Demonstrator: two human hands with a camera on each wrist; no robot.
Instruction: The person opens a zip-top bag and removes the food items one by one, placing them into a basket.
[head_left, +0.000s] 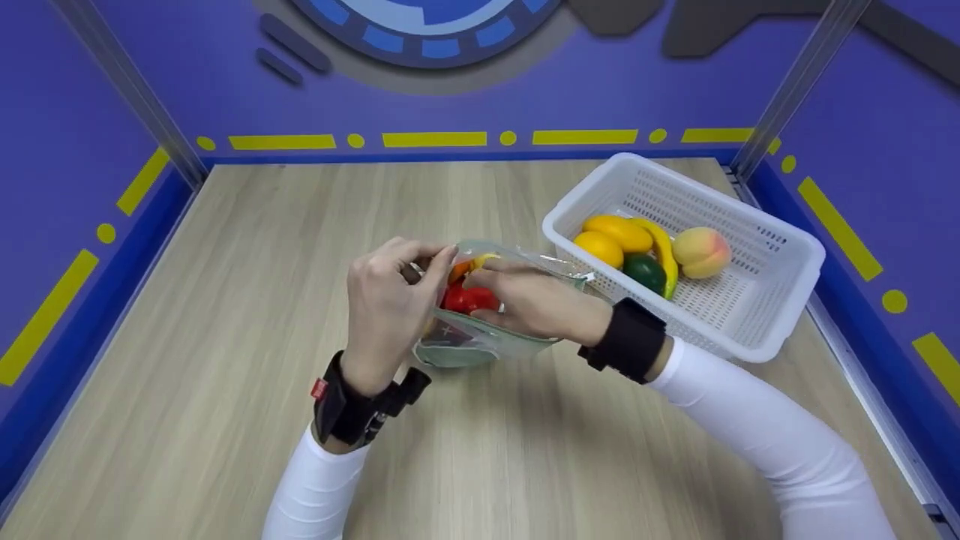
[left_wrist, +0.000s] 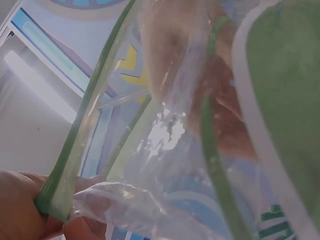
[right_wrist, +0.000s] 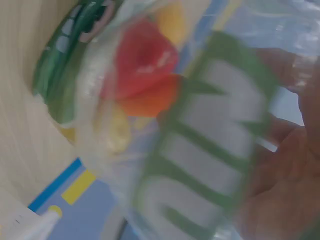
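Observation:
A clear plastic bag with green trim (head_left: 457, 356) is at the middle of the table, its mouth facing up. My left hand (head_left: 386, 300) pinches the bag's rim at the left; in the left wrist view, finger and thumb grip the end of its green strip (left_wrist: 75, 135). My right hand (head_left: 544, 300) reaches in at the mouth, with its fingers beside a glossy red vegetable-like piece (head_left: 471, 298). In the right wrist view, loosely bent fingers (right_wrist: 272, 165) show through the plastic behind a green-and-white printed band (right_wrist: 210, 145), apart from the red piece and an orange piece (right_wrist: 155, 97).
A white perforated basket (head_left: 799, 300) stands right of the bag, close to it. Inside lie a peach (head_left: 701, 251), a banana (head_left: 664, 251), yellow fruits (head_left: 619, 232) and a dark green one (head_left: 643, 272). Blue-purple panels (head_left: 465, 120) wall the table on three sides.

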